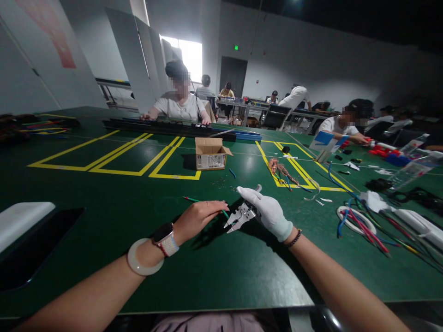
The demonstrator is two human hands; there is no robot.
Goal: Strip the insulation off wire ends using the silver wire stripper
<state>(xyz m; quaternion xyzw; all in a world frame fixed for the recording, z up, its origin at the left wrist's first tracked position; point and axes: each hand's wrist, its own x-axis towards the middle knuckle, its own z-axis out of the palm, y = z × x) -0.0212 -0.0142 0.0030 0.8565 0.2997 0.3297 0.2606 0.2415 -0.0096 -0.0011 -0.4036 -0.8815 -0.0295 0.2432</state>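
Observation:
My left hand (199,217), bare with a watch and a pale bangle on the wrist, pinches a thin green wire (192,199) that runs up and left over the green table (121,193). My right hand (268,211) wears a white glove and grips a metal wire stripper (240,216). The stripper's jaws point left toward the wire's end near my left fingertips.
An open cardboard box (210,153) stands ahead by yellow tape lines (162,159). Stripped copper strands (280,169) lie right of it. Coloured wires on a white plate (358,222) sit at right. A dark tablet (31,246) lies at left. People sit across the table (180,103).

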